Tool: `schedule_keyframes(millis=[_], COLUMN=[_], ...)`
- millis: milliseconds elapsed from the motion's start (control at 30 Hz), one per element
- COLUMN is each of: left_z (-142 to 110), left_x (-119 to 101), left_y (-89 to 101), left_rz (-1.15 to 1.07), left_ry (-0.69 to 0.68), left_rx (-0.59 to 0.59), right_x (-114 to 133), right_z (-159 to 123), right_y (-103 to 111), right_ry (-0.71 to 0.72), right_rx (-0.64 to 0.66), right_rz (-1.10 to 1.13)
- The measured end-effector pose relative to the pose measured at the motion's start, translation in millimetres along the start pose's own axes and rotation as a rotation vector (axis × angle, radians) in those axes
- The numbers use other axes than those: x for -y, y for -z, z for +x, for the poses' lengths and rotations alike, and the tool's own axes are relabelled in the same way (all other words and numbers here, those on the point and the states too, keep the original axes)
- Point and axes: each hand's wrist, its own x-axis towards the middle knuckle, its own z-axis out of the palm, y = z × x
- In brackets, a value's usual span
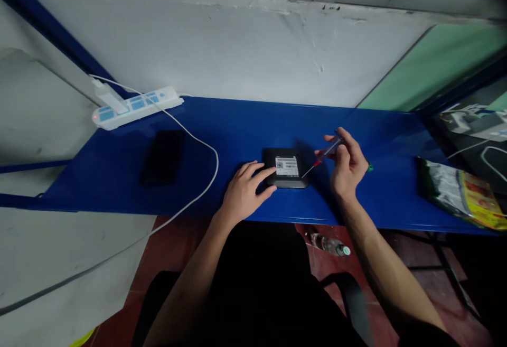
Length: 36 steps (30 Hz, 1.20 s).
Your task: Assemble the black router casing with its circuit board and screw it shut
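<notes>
A small black box-shaped device (291, 183) lies flat on the blue table, with a white printed label (288, 166) facing up. My left hand (246, 188) rests against its left side, fingers spread, with a fingertip at the label's edge. In my right hand (348, 165) is a screwdriver (328, 151) with a clear handle and a red collar, held tilted. Its thin shaft points down-left, and the tip meets or hovers just over the device's lower right corner; I cannot tell which. A little green shows behind my right hand, too small to name.
A white power strip (138, 106) with a plugged-in adapter stands at the back left; its white cable (217, 162) loops across the blue table (245, 120). A dark flat object (162, 158) lies left. A shiny food packet (461, 194) sits right. A plastic bottle (330, 245) lies on the floor.
</notes>
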Motion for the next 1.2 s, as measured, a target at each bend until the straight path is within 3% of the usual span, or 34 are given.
schedule_keyframes(millis=[233, 767, 1000, 1200], left_z=[-0.1, -1.6, -2.0, -1.7], left_x=[0.0, -0.6, -3.5, -3.8], left_y=[0.1, 0.3, 3.5, 4.7], left_rz=[-0.015, 0.004, -0.001, 0.003], left_ry=[0.006, 0.02, 0.039, 0.056], left_rx=[0.002, 0.021, 0.029, 0.065], right_x=[-1.3, -1.3, -6.7, -1.4], right_z=[0.1, -2.7, -3.2, -4.4], right_y=[-2.0, 0.5, 0.9, 1.3], right_ry=[0.079, -0.003, 0.071, 0.013], right_rx=[-0.048, 0.062, -0.025, 0.065], right_rz=[-0.087, -0.047, -0.126, -0.036])
